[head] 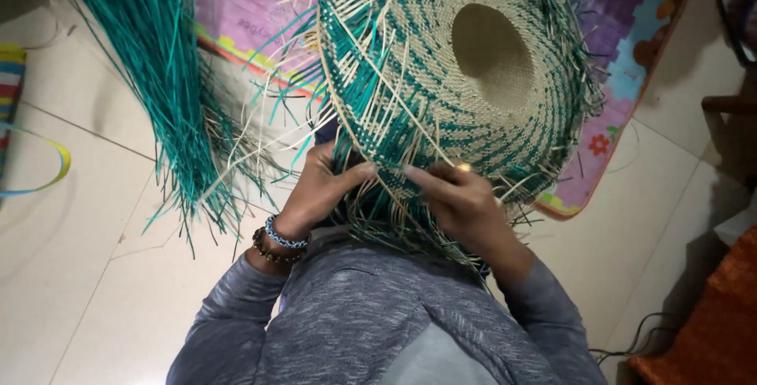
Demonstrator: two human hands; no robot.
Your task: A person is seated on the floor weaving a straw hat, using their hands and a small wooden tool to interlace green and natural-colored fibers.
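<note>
A half-woven straw hat (473, 61), natural tan with teal spiral bands, lies tilted in front of me with loose strand ends sticking out all around its brim. My left hand (319, 192), with beaded bracelets on the wrist, pinches strands at the near edge of the brim. My right hand (457, 199), wearing a ring, grips the brim edge just to the right, thumb pressed on the weave. Both hands are close together on the same stretch of rim.
A bundle of loose teal straw (165, 77) lies on the tiled floor at the left. A colourful play mat (623, 54) lies under the hat. Striped fabric (9, 93) is at the far left, orange cloth (710, 330) and a cable at the lower right.
</note>
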